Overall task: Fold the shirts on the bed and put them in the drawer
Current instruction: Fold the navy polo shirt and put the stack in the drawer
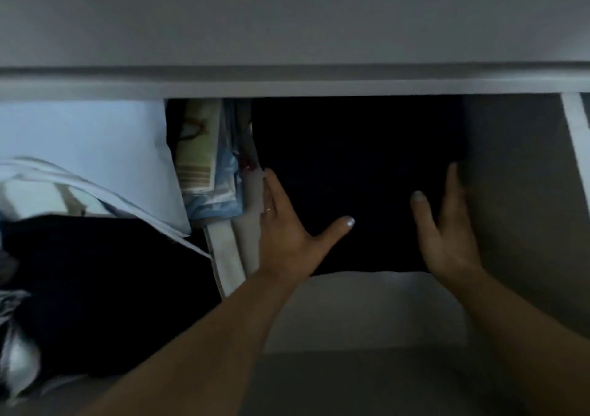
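A folded dark shirt (357, 173) lies flat inside the open drawer (367, 307), reaching back under the cabinet's white front. My left hand (287, 227) lies against the shirt's left edge with straight fingers and the thumb spread over the fabric. Along the shirt's right edge my right hand (447, 230) stands flat, fingers pointing inward and thumb raised. Neither hand grips the cloth.
Left of the dark shirt stand folded clothes on edge (207, 166) and a white divider (226, 256). A light blue garment (95, 147), a white one (48, 189) and a dark one (95, 288) fill the drawer's left part. The grey inner wall (523, 192) bounds the right side.
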